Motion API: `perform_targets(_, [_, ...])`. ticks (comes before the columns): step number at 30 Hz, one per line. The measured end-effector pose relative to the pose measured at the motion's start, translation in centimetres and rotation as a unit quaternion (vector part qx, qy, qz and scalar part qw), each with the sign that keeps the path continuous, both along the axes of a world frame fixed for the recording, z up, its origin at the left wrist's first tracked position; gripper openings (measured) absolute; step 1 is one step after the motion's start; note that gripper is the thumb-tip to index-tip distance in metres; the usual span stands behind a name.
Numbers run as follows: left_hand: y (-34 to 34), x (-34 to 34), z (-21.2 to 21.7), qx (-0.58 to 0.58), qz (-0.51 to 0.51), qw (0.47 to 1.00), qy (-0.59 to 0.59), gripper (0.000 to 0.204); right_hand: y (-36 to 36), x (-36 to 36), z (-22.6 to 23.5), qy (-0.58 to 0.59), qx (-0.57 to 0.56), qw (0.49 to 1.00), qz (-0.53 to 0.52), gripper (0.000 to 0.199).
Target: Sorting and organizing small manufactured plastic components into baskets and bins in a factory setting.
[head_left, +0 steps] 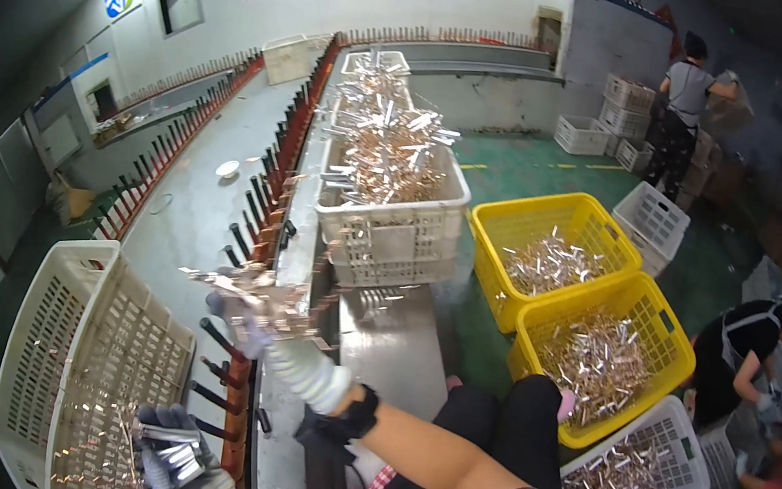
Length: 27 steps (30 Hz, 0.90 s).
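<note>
A person's right hand, in a white knit glove with a black wrist strap, closes around a bundle of thin, shiny copper-coloured metal strips and holds it over the row of dark upright pegs that line the rust-red rail of a long grey metal bench. The left hand, in a grey-blue glove, grips a second clutch of flat silvery strips at the lower edge, just above a white slotted plastic crate that holds more of the strips. The gloved fingers blur, so the exact grip is hard to read. Beyond, another white perforated crate brims with tangled strips. 2 yellow mesh plastic baskets stand on the green floor, both part-filled with glinting metal pieces.
</note>
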<state>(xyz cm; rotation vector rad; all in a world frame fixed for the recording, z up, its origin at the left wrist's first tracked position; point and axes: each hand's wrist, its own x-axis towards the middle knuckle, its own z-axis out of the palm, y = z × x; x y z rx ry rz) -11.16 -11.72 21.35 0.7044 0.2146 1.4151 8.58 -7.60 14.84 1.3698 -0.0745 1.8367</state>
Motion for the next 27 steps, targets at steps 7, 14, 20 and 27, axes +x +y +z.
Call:
perform_targets(7, [-1.9, 7.5, -4.6, -0.058, -0.258, 0.964, -0.027, 0.047, -21.7, 4.9, -6.8, -0.278, -0.577, 0.456, -0.618, 0.023])
perform_targets(14, [-2.7, 14.3, -6.6, -0.101, -0.311, 0.943, 0.055, 0.046, -40.0, 3.4, -15.6, -0.156, -0.782, 0.219, -0.563, 0.014])
perform_targets(20, [5.1, 22.1, -10.3, 0.269, -0.077, 0.908, 0.312, 0.043, -48.9, 2.2, -23.5, -0.176, -0.848, 0.049, -0.497, 0.018])
perform_targets(27, [14.2, 42.3, -4.0, 0.464, -0.018, 0.819, 0.338, 0.042, -59.5, 10.0, -31.4, -0.572, -0.569, -0.508, -0.301, 0.033])
